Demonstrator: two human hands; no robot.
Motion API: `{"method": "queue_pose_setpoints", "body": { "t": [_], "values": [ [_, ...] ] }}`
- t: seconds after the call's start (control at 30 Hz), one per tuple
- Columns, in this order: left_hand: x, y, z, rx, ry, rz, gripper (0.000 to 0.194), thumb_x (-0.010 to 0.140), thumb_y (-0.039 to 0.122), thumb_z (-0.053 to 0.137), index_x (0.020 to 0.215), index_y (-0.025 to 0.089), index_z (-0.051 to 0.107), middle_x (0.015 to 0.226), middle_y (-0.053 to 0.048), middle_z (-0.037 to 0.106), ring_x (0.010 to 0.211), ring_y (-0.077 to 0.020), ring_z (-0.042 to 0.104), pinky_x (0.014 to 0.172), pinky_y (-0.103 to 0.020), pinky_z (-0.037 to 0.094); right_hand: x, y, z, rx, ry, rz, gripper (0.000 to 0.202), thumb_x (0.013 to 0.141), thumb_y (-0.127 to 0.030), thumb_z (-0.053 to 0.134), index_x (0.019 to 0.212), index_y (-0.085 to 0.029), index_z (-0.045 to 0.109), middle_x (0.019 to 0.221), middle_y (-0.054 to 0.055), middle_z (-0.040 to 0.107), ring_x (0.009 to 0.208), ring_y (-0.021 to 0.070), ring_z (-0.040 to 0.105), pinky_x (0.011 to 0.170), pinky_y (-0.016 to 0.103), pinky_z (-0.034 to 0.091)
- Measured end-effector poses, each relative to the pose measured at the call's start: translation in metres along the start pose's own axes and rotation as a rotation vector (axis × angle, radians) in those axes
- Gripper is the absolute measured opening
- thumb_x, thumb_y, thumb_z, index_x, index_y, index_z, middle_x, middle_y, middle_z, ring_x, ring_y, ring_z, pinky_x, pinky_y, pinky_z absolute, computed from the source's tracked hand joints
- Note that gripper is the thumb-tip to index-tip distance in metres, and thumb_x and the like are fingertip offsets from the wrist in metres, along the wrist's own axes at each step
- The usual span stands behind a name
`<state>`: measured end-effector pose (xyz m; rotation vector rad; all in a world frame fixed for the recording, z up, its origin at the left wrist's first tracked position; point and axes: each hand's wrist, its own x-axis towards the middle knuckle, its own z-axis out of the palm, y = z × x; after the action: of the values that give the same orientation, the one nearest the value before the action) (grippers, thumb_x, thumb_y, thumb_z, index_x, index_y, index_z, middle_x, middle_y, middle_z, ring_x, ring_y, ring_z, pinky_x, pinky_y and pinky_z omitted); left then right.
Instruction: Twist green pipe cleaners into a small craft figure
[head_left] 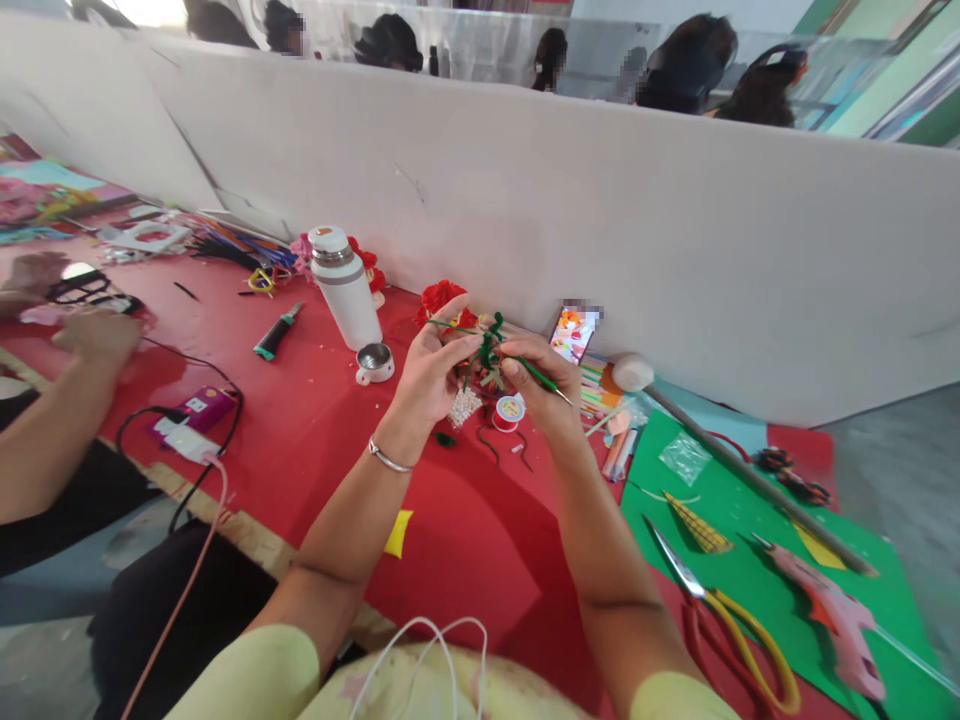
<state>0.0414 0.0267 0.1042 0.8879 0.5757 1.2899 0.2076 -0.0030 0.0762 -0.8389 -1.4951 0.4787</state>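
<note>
Over the red table, my left hand (435, 375) has its fingers closed on a dark green fuzzy stem piece (489, 345). Close on its right, my right hand (544, 385) pinches a thin green-handled tool (538, 374) with a pointed metal end directed down to the right. The fingertips of both hands nearly meet at the green piece. Below them lie a heap of white beads (465, 407) and a spool of red thread (509, 410). Red fuzzy flowers (442, 300) are just behind my left hand.
A white bottle (346, 290) and metal cup (374, 363) stand left. A phone (574, 332) leans against the white partition (480, 200). Scissors (705, 600) and a pink glue gun (832, 620) lie right, by a long rod (757, 480). Another person's hands (97, 335) work at far left.
</note>
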Motion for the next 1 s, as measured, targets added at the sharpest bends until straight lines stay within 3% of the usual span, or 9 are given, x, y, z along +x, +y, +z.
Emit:
{"method": "queue_pose_setpoints", "body": {
  "t": [0.1,0.23,0.4,0.53,0.7,0.83,1.0],
  "values": [
    [0.001,-0.003,-0.001,0.061,-0.020,0.052,0.105,0.067,0.022,0.094,0.162,0.027,0.049,0.071,0.004,0.070,0.048,-0.0084,0.052,0.039,-0.022,0.032,0.001,0.000,0.002,-0.029,0.056,-0.145,0.011,0.097,-0.037,0.076,0.104,-0.034,0.083,0.105,0.004,0.082,0.102,0.0226,0.077,0.094,0.044,0.063],
    [0.002,-0.005,-0.003,0.076,-0.009,0.076,0.113,0.066,0.015,0.092,0.166,0.030,0.042,0.074,0.002,0.073,0.048,-0.0076,0.051,0.040,-0.020,0.030,0.000,0.001,0.004,-0.104,0.082,-0.216,0.015,0.098,-0.032,0.074,0.109,-0.038,0.084,0.107,0.003,0.082,0.098,0.0203,0.077,0.085,0.039,0.063],
    [0.002,-0.005,-0.005,0.078,-0.010,0.046,0.118,0.067,0.017,0.094,0.169,0.030,0.037,0.072,0.004,0.072,0.045,-0.0057,0.047,0.039,-0.020,0.026,0.000,0.003,0.003,-0.035,0.074,-0.164,0.013,0.095,-0.042,0.079,0.102,-0.033,0.084,0.100,0.003,0.081,0.097,0.0211,0.076,0.090,0.040,0.062],
    [0.001,-0.006,-0.004,0.095,-0.039,0.045,0.128,0.064,0.018,0.097,0.172,0.028,0.030,0.066,0.006,0.069,0.047,-0.0070,0.051,0.043,-0.019,0.035,-0.001,0.000,0.003,0.048,0.073,-0.109,0.022,0.097,-0.051,0.073,0.098,-0.032,0.084,0.097,0.003,0.078,0.098,0.0211,0.074,0.091,0.041,0.061],
    [0.002,-0.011,-0.002,0.198,-0.009,0.158,0.126,0.067,0.016,0.094,0.173,0.027,0.027,0.071,0.003,0.075,0.059,-0.0125,0.065,0.055,-0.022,0.050,-0.002,-0.004,0.005,-0.096,0.113,0.040,0.033,0.098,-0.044,0.074,0.128,-0.033,0.079,0.113,0.003,0.081,0.101,0.0196,0.076,0.093,0.039,0.063],
    [0.001,-0.016,-0.001,0.343,0.011,0.264,0.118,0.072,0.014,0.088,0.173,0.028,0.028,0.081,-0.001,0.079,0.068,-0.0140,0.070,0.058,-0.021,0.051,-0.003,0.002,0.010,-0.046,0.121,0.101,0.027,0.097,-0.043,0.075,0.119,-0.031,0.083,0.116,0.002,0.085,0.103,0.0217,0.080,0.100,0.042,0.065],
    [-0.001,-0.020,0.001,0.400,-0.035,0.315,0.107,0.081,0.014,0.081,0.172,0.030,0.027,0.097,-0.005,0.082,0.060,-0.0110,0.063,0.052,-0.022,0.045,-0.003,0.011,0.016,-0.048,0.182,0.049,0.024,0.096,-0.040,0.076,0.117,-0.032,0.085,0.118,0.002,0.086,0.112,0.0228,0.081,0.105,0.040,0.064]
  ]
}}
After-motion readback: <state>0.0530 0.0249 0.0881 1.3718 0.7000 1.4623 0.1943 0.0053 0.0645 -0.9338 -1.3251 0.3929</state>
